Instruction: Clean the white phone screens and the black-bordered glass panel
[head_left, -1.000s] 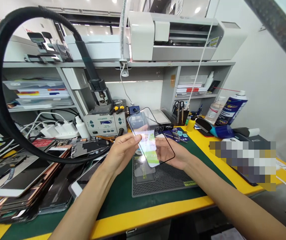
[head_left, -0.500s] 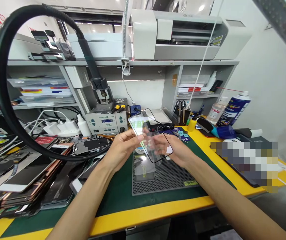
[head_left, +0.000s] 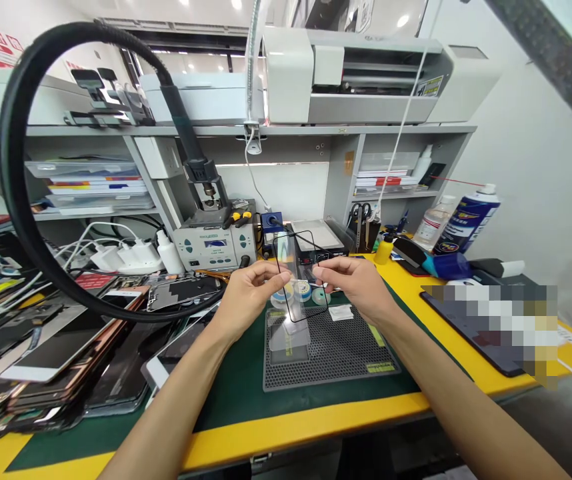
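Between both hands a clear phone screen glass (head_left: 302, 270) with a thin black border stands nearly upright above the bench. My left hand (head_left: 249, 297) pinches its left edge between thumb and fingers. At the right edge, my right hand (head_left: 359, 283) is closed in a pinch on the same glass. Reflections streak its surface, and things behind show through it. Below lies a grey honeycomb-patterned mat (head_left: 346, 353) with a translucent rectangular sheet (head_left: 286, 337) on its left part. A small white packet (head_left: 341, 312) rests at the mat's back edge, near several small round containers (head_left: 321, 295).
Stacked phones and screens (head_left: 51, 353) crowd the left. A black hose (head_left: 11, 153) loops over them from a control station (head_left: 213, 247). A spray can (head_left: 469, 217), a blue-and-black tool (head_left: 431, 260) and a dark tablet-like slab (head_left: 471, 333) lie to the right.
The glass has turned from a tilted pose to a more upright, face-on one and shifted slightly left. My right hand's fingers, earlier behind the glass, now pinch its right edge.
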`<state>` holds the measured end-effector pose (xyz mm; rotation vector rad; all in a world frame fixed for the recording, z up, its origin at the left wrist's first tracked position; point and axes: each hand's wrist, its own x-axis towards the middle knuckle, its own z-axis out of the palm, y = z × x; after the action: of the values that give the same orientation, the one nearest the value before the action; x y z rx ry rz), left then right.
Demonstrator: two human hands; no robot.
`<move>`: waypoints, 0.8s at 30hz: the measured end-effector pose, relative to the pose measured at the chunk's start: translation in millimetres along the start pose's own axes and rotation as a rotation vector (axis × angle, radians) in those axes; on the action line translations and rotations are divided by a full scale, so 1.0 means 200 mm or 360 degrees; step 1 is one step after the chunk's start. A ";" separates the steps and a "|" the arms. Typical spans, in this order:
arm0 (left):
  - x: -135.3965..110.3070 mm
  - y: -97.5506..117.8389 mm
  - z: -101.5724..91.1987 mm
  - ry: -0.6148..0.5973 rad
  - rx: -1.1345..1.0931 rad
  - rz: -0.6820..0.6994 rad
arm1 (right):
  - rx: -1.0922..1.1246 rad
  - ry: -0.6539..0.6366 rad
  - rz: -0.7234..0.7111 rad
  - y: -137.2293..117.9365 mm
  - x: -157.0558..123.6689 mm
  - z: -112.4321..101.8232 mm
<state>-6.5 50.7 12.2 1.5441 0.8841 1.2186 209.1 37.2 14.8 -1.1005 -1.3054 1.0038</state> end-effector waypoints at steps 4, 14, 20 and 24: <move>0.00 -0.03 -0.01 0.0010 0.0084 0.0043 | 0.0023 0.0012 0.0032 0.02 0.01 -0.01; -0.01 0.01 -0.02 0.0134 0.0191 0.0077 | 0.0134 -0.0082 0.0056 0.05 0.04 -0.03; -0.04 0.06 -0.09 0.0257 0.0170 0.0064 | 0.0398 -0.0229 0.0158 -0.01 0.03 -0.07; -0.05 0.11 -0.17 0.0353 0.0270 0.0049 | 0.0519 -0.0221 0.0201 -0.05 0.03 -0.10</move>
<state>-41.5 43.9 32.0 1.5805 1.1366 1.3854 229.7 41.1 26.1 -0.8825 -1.1397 1.3549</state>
